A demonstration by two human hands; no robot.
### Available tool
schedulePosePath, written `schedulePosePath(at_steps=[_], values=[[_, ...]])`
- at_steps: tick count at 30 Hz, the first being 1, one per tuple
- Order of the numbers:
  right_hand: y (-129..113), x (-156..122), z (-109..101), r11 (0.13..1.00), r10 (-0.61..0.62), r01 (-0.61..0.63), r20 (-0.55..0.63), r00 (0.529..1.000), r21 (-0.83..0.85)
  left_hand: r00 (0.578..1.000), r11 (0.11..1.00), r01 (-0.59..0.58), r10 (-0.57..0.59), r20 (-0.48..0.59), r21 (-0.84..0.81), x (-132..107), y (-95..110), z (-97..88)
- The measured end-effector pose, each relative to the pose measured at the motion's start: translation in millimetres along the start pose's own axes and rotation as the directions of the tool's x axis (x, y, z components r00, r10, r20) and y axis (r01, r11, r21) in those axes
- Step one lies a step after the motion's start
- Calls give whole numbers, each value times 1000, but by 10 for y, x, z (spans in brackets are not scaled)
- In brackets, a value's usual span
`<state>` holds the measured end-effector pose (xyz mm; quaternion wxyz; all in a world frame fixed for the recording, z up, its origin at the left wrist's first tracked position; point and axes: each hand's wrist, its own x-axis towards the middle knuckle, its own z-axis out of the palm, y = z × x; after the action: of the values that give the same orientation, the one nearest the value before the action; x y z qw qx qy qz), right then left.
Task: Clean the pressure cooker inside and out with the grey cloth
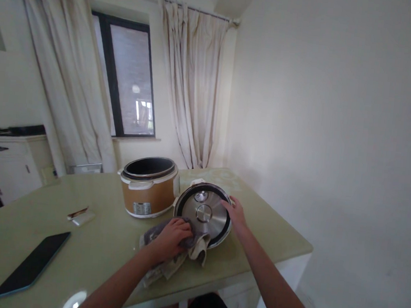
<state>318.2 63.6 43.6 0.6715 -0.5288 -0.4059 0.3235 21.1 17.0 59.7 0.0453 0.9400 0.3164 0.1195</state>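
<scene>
A round cooker lid (205,213) lies inner side up on the pale green table (105,231), its steel plate ringed by a black seal. My left hand (171,237) is closed on a grey and beige cloth (197,249) pressed against the lid's near left edge. My right hand (235,213) grips the lid's right rim, fingers curled over it. Just left of the lid stands the brown and white cooker body (148,187), open, with a dark inner pot.
A dark phone (33,263) lies face up at the table's front left. A small flat packet (81,216) lies behind it. A white wall runs along the right. A white cabinet (6,165) and a curtained window (128,85) stand beyond the table.
</scene>
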Motion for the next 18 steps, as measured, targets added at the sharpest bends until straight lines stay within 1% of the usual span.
schedulePosePath(at_steps=[3, 5, 7, 10, 13, 16, 18], values=[[-140, 143, 87, 995, -10, 22, 128, 992, -92, 1000, 1000, 13, -14, 27, 25, -68, -84, -53], [-128, 154, 115, 994, -9, 23, 132, 991, -107, 999, 998, 42, -42, -10, 39, -103, -81, -26], [-56, 105, 101, 994, -4, 13, 84, 996, -106, 995, 996, 68, -64, -71, 63, -122, -19, 46], [89, -32, 40, 993, -10, 10, -2, 1000, -120, 991, 992, 57, -43, -123, 111, -74, 191, 198], [230, -192, 8, 991, -22, 4, -131, 991, -133, 988, 986, 59, -35, -151, 155, 94, 493, 353], [352, -330, 25, 991, 23, -58, -273, 962, -119, 978, 976, 122, -87, -189, 181, 301, 760, 456], [415, -391, 36, 991, 52, -85, -293, 955, -102, 975, 972, 148, -112, -194, 181, 399, 854, 475]])
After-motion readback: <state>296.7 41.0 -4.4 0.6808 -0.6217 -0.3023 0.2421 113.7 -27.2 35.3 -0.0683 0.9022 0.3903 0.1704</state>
